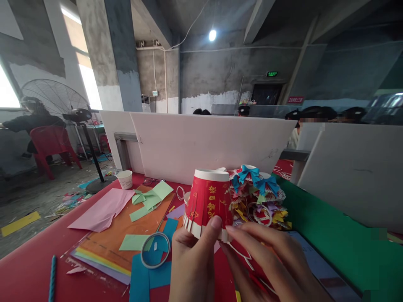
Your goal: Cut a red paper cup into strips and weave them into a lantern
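A red paper cup [211, 201] with gold characters is upside down, its white rim cut into strips at the bottom. My left hand [197, 256] grips its lower edge, with the thumb on the front. At the cup's lower right, my right hand [270, 260] has its thumb and index fingertips close together at the cut strips. A thin white strip [242, 251] hangs below the cup between the hands. Behind the right hand stand decorated paper pieces with blue bows [248, 173].
Blue paper [140, 272], a tape roll [155, 250], green paper [154, 195], pink paper [102, 209] and an orange sheet pack [110, 247] lie on the red table [28, 272]. A white cup [124, 179] stands at the back left. White panels [201, 140] rise behind.
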`<act>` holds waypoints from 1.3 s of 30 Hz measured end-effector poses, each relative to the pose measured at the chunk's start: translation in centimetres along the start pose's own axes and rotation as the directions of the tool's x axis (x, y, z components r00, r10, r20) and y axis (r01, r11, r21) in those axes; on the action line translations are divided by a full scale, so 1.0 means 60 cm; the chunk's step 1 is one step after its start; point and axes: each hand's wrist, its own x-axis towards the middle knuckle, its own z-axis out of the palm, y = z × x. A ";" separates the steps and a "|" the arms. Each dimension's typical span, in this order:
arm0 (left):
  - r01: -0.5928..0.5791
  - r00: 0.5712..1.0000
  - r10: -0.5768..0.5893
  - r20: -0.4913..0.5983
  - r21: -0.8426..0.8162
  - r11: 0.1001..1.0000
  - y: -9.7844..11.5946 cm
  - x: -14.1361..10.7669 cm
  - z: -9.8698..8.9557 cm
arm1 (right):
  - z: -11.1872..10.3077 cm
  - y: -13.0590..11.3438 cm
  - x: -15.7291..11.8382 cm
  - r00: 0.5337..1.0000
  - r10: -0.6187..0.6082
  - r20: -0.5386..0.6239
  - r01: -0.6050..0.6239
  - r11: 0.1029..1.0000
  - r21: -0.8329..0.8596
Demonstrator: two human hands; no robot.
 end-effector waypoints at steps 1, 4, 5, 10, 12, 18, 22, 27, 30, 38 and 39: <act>0.001 1.000 -0.001 -0.003 0.006 1.000 0.000 -0.001 0.000 | 0.001 0.001 0.000 1.000 -0.014 0.004 0.014 1.000 -0.014; 0.004 1.000 -0.004 0.000 0.012 1.000 0.002 -0.004 0.001 | 0.003 0.003 0.002 0.996 -0.087 -0.015 0.087 0.995 -0.045; 0.004 1.000 -0.004 -0.001 0.014 1.000 0.003 -0.005 0.002 | 0.003 0.003 0.004 0.994 -0.112 -0.020 0.111 0.993 -0.052; 0.005 0.999 -0.004 -0.040 0.016 1.000 0.008 -0.008 0.005 | 0.009 -0.007 0.010 0.993 -0.100 -0.056 0.097 0.994 -0.053; 0.015 0.998 -0.013 -0.065 0.029 0.999 0.009 -0.010 0.005 | 0.011 -0.011 0.010 0.994 -0.072 -0.077 0.069 0.997 -0.041; 0.025 0.996 -0.020 -0.086 0.056 0.998 0.009 -0.015 0.009 | 0.010 -0.011 0.008 0.991 -0.108 -0.078 0.104 0.993 -0.058; 0.006 0.997 -0.001 -0.076 0.055 0.998 0.002 -0.017 0.016 | 0.014 -0.006 0.010 0.985 -0.095 -0.145 0.086 0.994 -0.068; 0.044 0.997 -0.041 -0.058 0.044 0.998 -0.005 -0.018 0.019 | 0.019 0.002 0.013 0.982 -0.091 -0.167 0.079 0.994 -0.075; 0.043 0.998 -0.045 -0.042 -0.036 0.998 -0.003 -0.018 0.013 | 0.018 0.008 0.011 0.979 -0.127 -0.157 0.120 0.991 -0.057; 0.026 0.992 -0.025 -0.123 0.006 1.000 0.004 -0.005 0.016 | 0.039 0.005 0.003 0.966 -0.161 -0.204 0.167 0.986 0.016; 0.015 0.991 -0.010 -0.136 0.032 0.999 0.004 -0.002 0.017 | 0.042 0.003 0.002 0.967 -0.140 -0.213 0.146 0.989 0.014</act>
